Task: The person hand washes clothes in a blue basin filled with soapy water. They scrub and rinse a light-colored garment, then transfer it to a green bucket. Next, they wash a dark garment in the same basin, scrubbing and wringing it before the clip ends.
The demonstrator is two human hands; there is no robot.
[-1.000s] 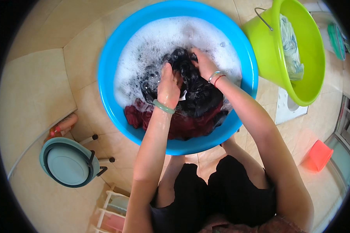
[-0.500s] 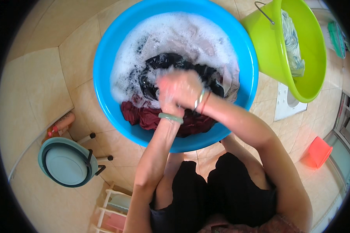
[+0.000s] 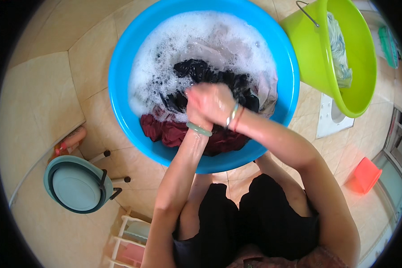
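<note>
Over the middle of a blue basin (image 3: 116, 96), my two hands are pressed together in closed grips, slightly blurred. My left hand (image 3: 196, 107), with a green bangle at its wrist, and my right hand (image 3: 217, 100), wearing a silver bracelet and a red string, both grip a wet black garment (image 3: 234, 80). Its part between my palms is hidden. Dark red cloth (image 3: 172, 132) lies on the near side of the basin, below my wrists. Pale cloth (image 3: 207, 53) soaks at the far side, partly under white suds (image 3: 165, 49).
A lime green bucket (image 3: 306, 53) holding pale patterned cloth (image 3: 338, 49) leans at the right, beside a white floor drain panel (image 3: 328, 119). At left are a grey-green folding basin (image 3: 76, 187) and a pinkish bottle (image 3: 71, 139). A red tub (image 3: 366, 175) sits far right; a white rack (image 3: 120, 236) stands lower left.
My joined hands have shifted slightly right. The black garment has bunched differently, with its loop at the left drawn in. The view has shifted a little.
</note>
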